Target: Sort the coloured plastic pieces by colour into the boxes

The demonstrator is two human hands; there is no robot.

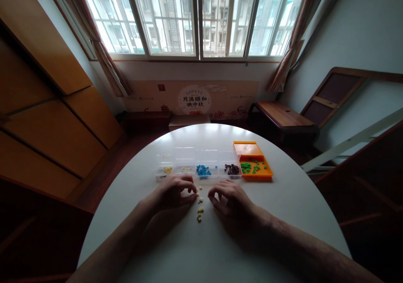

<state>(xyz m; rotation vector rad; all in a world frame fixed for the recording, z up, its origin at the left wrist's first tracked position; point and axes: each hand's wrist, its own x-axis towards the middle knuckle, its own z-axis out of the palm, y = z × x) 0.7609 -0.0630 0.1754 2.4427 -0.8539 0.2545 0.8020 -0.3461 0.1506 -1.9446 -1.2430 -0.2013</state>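
Small cream building pieces lie in a short column on the white table, between my two hands. My left hand is left of the column, thumb and index finger curled into a pinch close to the upper pieces. Any piece in that pinch is too small to make out. On the other side, my right hand rests with its fingers bent and the thumb and index tips together, apart from the pieces. Whether it holds anything is hidden. Just beyond both hands stands a clear compartment box with its lids raised.
The box's compartments hold yellow pieces, pale pieces, blue pieces and dark brown pieces. An orange tray with green pieces adjoins it on the right. The round table curves away toward the window.
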